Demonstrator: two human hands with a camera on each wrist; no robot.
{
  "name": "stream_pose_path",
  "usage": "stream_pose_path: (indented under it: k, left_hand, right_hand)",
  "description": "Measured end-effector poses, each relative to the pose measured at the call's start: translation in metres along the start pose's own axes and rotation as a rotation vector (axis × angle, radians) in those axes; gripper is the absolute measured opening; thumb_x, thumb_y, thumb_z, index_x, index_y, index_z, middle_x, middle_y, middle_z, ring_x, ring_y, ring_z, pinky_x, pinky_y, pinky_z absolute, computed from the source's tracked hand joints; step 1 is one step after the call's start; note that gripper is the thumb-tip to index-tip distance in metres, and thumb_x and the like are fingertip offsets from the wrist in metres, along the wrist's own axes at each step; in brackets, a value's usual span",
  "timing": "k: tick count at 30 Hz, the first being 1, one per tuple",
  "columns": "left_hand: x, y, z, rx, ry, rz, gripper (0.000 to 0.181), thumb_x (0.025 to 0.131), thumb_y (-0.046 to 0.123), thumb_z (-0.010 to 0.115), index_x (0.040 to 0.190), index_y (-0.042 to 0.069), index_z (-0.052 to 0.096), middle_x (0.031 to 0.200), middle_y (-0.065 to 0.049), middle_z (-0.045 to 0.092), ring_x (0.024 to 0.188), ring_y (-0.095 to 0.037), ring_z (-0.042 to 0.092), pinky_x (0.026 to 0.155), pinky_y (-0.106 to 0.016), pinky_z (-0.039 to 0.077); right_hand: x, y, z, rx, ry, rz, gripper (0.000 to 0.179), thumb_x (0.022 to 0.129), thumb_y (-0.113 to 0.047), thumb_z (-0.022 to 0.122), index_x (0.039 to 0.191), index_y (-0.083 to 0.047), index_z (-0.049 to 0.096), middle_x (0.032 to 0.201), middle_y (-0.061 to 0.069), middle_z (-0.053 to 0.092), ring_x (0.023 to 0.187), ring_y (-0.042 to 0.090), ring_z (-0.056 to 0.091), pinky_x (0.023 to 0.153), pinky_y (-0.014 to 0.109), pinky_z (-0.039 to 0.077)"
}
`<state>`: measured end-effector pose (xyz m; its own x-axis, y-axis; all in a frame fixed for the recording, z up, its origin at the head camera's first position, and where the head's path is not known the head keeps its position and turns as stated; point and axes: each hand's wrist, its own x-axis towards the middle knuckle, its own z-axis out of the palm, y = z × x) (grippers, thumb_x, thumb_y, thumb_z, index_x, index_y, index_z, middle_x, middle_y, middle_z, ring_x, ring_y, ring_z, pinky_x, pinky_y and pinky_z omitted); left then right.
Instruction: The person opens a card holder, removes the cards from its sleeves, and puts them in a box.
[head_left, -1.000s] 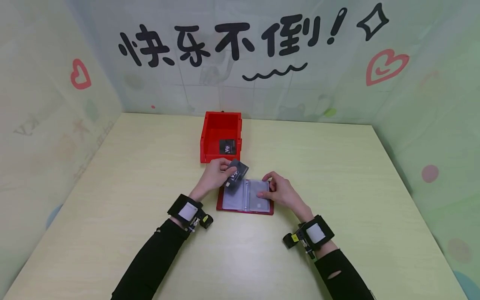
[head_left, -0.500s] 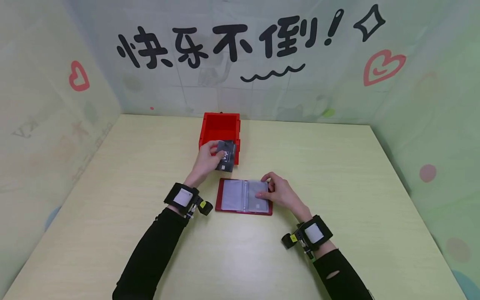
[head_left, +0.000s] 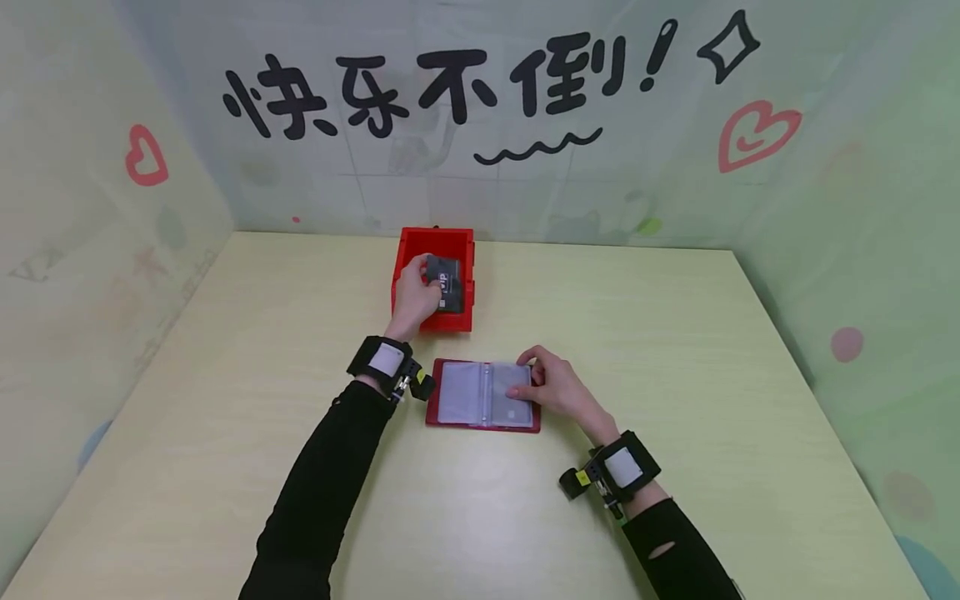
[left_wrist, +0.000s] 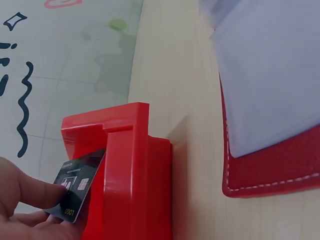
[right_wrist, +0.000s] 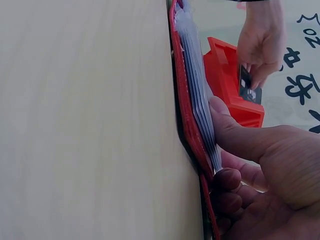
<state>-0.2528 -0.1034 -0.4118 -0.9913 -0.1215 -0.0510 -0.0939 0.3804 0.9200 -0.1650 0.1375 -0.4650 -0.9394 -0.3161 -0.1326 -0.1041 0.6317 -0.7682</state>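
Observation:
My left hand (head_left: 415, 296) pinches a black card (head_left: 451, 287) over the red bin (head_left: 447, 326). In the left wrist view the thumb lies across the card (left_wrist: 75, 187), just inside the bin's wall (left_wrist: 120, 180). Below the bin, a red card holder (head_left: 483, 429) lies spread on the table, with clear plastic sleeves on both sides of its fold. My right hand (head_left: 558, 387) holds its right side. As the right wrist view shows, the thumb is on the top sleeve (right_wrist: 200, 95), while the other fingers bend at the edge of the red cover (right_wrist: 186, 110).
The pale wooden table (head_left: 262, 400) ends at a printed cloth backdrop (head_left: 525, 200) close behind the bin. More cloth panels stand along the left and right sides. Both wrists wear black camera mounts (head_left: 386, 362).
My left hand has carried the black card from above the card holder away to the bin. The right hand keeps its hold on the card holder. The head view has shifted slightly.

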Motion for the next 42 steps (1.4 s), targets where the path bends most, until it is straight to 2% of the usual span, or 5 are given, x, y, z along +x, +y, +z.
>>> stream_pose_path:
  k: [14, 20, 25, 30, 42]
  left_hand:
    - [0.022, -0.014, 0.018, 0.222, 0.064, -0.012, 0.058, 0.093, 0.001, 0.058, 0.146, 0.002, 0.034, 0.132, -0.030, 0.060, 0.117, -0.044, 0.062, 0.101, -0.051, 0.053]
    - [0.022, -0.012, 0.021, 0.317, 0.055, -0.007, 0.041, 0.093, 0.001, 0.061, 0.132, -0.002, 0.049, 0.127, -0.027, 0.063, 0.111, -0.042, 0.064, 0.100, -0.051, 0.053]
    - [0.022, -0.012, 0.022, 0.463, 0.058, 0.025, 0.018, 0.094, 0.004, 0.060, 0.109, -0.003, 0.067, 0.109, -0.024, 0.070, 0.095, -0.038, 0.067, 0.086, -0.048, 0.059]
    - [0.025, -0.016, 0.025, 0.612, 0.073, 0.044, 0.012, 0.094, 0.008, 0.060, 0.091, 0.000, 0.068, 0.095, -0.021, 0.070, 0.090, -0.034, 0.063, 0.079, -0.050, 0.059]
    - [0.022, -0.012, 0.027, 0.672, 0.024, -0.015, 0.025, 0.092, 0.014, 0.070, 0.112, 0.001, 0.064, 0.106, -0.020, 0.068, 0.096, -0.035, 0.060, 0.089, -0.053, 0.057]
  right_hand:
    - [0.001, -0.002, 0.003, -0.014, -0.006, 0.016, 0.047, 0.084, -0.020, 0.082, 0.121, -0.005, 0.056, 0.072, 0.000, 0.039, 0.069, 0.015, 0.042, 0.062, 0.024, 0.031]
    - [0.001, -0.002, 0.003, -0.014, -0.008, 0.018, 0.047, 0.085, -0.020, 0.082, 0.121, -0.005, 0.056, 0.072, 0.000, 0.039, 0.068, 0.015, 0.041, 0.062, 0.024, 0.031]
    - [0.001, -0.002, 0.002, -0.016, -0.005, 0.014, 0.047, 0.085, -0.020, 0.081, 0.121, -0.005, 0.056, 0.072, 0.001, 0.040, 0.069, 0.015, 0.042, 0.062, 0.024, 0.031]
    - [0.002, -0.002, 0.002, -0.017, -0.001, 0.018, 0.047, 0.084, -0.020, 0.082, 0.121, -0.005, 0.056, 0.072, 0.001, 0.040, 0.069, 0.016, 0.042, 0.062, 0.025, 0.031]
    - [0.003, -0.003, 0.000, -0.021, -0.007, 0.030, 0.047, 0.085, -0.020, 0.081, 0.122, -0.005, 0.056, 0.073, 0.001, 0.039, 0.070, 0.017, 0.043, 0.062, 0.025, 0.031]
